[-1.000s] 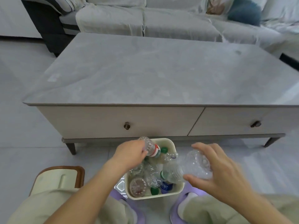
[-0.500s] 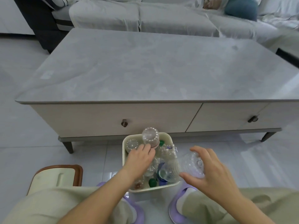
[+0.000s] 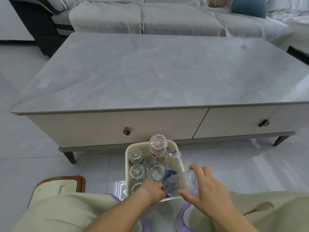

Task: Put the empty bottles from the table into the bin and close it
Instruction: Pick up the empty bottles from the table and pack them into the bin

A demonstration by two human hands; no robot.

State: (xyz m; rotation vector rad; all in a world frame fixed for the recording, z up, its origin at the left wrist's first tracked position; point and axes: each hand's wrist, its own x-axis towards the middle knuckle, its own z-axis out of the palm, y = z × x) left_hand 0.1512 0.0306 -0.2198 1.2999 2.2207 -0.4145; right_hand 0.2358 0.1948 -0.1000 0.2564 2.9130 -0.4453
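A cream bin (image 3: 127, 166) stands on the floor in front of the table, between my knees, packed with several clear empty bottles. A red-labelled bottle (image 3: 158, 147) stands bottom-up at its far side, higher than the others. My right hand (image 3: 209, 187) grips a clear ribbed bottle (image 3: 181, 183) by its base, lying sideways with its neck pointing into the bin's near right corner. My left hand (image 3: 153, 190) reaches into the near side of the bin beside that neck; its fingers are hidden among the bottles. The bin's cream lid (image 3: 58, 188) with a brown rim lies on the floor to the left.
The grey stone-topped coffee table (image 3: 150, 72) with two drawers fills the middle of the view. A grey sofa (image 3: 142, 19) stands behind it. My purple slippers (image 3: 183, 215) sit on either side of the bin's near edge.
My left hand let go of the red-labelled bottle, now standing bottom-up in the bin, and dropped to the near side. My right hand brought its bottle left over the bin.
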